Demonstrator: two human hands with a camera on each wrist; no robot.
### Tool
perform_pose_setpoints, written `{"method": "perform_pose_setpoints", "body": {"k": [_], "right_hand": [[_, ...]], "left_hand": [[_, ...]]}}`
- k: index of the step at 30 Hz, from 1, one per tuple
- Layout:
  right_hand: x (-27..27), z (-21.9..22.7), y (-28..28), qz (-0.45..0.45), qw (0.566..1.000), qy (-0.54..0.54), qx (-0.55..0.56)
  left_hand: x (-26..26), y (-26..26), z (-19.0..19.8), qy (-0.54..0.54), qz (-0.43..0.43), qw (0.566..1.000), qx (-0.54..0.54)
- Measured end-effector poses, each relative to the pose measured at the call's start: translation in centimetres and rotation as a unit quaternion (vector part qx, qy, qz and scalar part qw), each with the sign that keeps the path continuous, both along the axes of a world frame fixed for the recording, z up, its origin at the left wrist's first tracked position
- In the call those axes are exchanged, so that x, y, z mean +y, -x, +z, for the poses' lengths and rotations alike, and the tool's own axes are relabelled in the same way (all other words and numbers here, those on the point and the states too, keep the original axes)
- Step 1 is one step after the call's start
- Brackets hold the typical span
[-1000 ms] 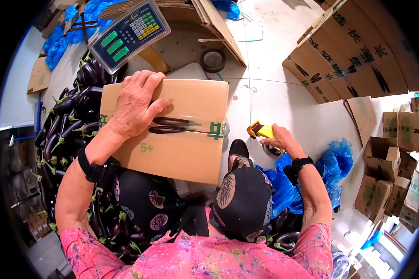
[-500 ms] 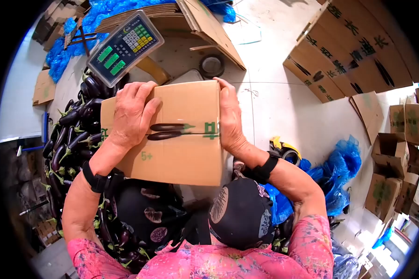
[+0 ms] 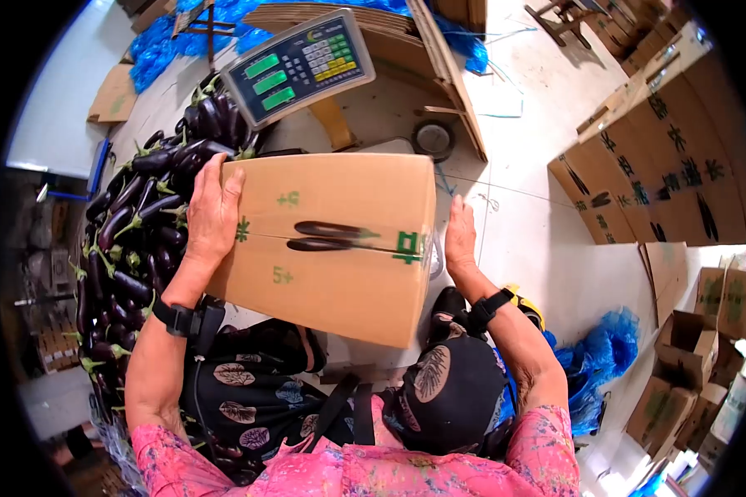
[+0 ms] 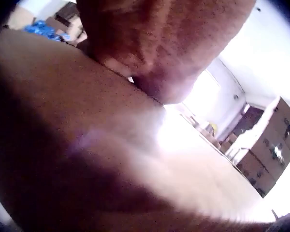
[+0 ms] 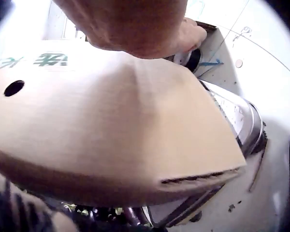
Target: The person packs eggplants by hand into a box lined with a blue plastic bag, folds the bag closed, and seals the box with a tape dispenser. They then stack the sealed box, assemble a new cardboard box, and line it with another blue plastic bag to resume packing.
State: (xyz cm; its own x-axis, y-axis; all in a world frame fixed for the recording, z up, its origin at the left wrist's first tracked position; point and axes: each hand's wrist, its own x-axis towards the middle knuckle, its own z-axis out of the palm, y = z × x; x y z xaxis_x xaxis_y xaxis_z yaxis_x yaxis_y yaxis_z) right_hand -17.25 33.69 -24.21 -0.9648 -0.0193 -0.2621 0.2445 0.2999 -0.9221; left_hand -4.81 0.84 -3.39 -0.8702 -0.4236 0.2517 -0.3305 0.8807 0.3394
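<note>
A closed cardboard box (image 3: 340, 290) with green print and pictured eggplants stands in front of the person's knees, its taped seam facing up. My left hand (image 3: 213, 217) rests along the box's left edge, fingers extended toward the far corner; in the left wrist view the hand (image 4: 169, 43) touches the cardboard (image 4: 63, 92). Beside the right end is my right hand (image 3: 460, 236), fingers straight and holding nothing. In the right wrist view this hand (image 5: 135, 26) is at the edge of the box's end panel (image 5: 111, 116); whether it touches cannot be told.
Eggplants (image 3: 128, 240) are heaped at the left. A scale display (image 3: 298, 68) stands beyond the box, near a tape roll (image 3: 433, 140). The yellow tape dispenser (image 3: 529, 308) lies by the right forearm, near blue plastic (image 3: 597, 356). Large cartons (image 3: 663, 166) stand at the right.
My right hand released the tape dispenser, came to the box's right end, and now lies slightly lower beside it. My left hand moved from the top face to the left edge.
</note>
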Motion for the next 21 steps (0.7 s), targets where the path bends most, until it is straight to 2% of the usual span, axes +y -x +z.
{"method": "perform_pose_setpoints", "body": {"k": [1, 2, 4, 5, 8, 9, 10, 11, 12, 14, 16, 17, 18, 19, 20, 21], "right_hand": [[0.1, -0.1, -0.1, 0.036, 0.996, -0.005, -0.076], [-0.1, -0.2, -0.1, 0.076, 0.987, 0.063, -0.131], [-0.9, 0.3, -0.6, 0.150, 0.940, 0.194, -0.238], [-2.2, 0.9, -1.7, 0.132, 0.924, 0.305, -0.189], [-2.8, 2.6, 1.4, 0.218, 0.867, 0.333, -0.300], [-2.1, 5.3, 2.2, 0.225, 0.850, 0.374, -0.296], [-1.5, 6.2, 3.5, 0.224, 0.867, 0.358, -0.265], [-0.8, 10.0, 3.9, 0.260, 0.870, 0.363, -0.208], [-0.6, 14.5, 3.6, 0.249, 0.899, 0.325, -0.153], [0.6, 20.6, 3.7, 0.298, 0.900, 0.296, -0.119], [0.5, 27.3, 0.7, 0.327, 0.908, 0.259, -0.035], [0.5, 29.1, -0.7, 0.371, 0.897, 0.240, 0.000], [0.0, 31.8, -2.7, 0.409, 0.897, 0.169, 0.011], [-1.1, 34.0, -5.1, 0.432, 0.896, 0.099, 0.037], [-1.6, 34.4, -6.4, 0.507, 0.845, -0.075, 0.153], [-3.4, 35.5, -9.2, 0.518, 0.816, -0.101, 0.236]], "left_hand": [[-1.2, -0.4, 0.2, -0.032, 0.018, 0.999, -0.014], [-2.4, -0.8, 0.3, -0.061, 0.051, 0.997, -0.023], [-4.8, -1.7, -0.1, -0.121, 0.113, 0.985, -0.040], [-6.2, -2.4, -0.6, -0.136, 0.131, 0.981, -0.036], [-10.6, -5.0, -2.6, -0.227, 0.150, 0.962, -0.008], [-11.2, -5.9, -3.2, -0.316, 0.134, 0.939, 0.031], [-10.9, -6.4, -2.7, -0.367, 0.116, 0.922, 0.053], [-9.9, -6.5, -1.8, -0.416, 0.099, 0.901, 0.076], [-9.4, -7.0, -1.2, -0.462, 0.083, 0.877, 0.101], [-11.1, -7.5, -2.0, -0.506, 0.068, 0.858, 0.055], [-10.9, -7.0, 1.2, -0.353, -0.013, 0.928, -0.115], [-9.3, -7.2, 2.6, -0.444, 0.021, 0.892, -0.082], [-7.9, -7.6, 3.3, -0.529, 0.054, 0.845, -0.047], [-7.5, -7.6, 3.5, -0.541, 0.021, 0.838, -0.058], [-7.3, -7.7, 3.6, -0.552, -0.010, 0.831, -0.070], [-6.8, -7.7, 3.8, -0.556, -0.039, 0.827, -0.072]]}}
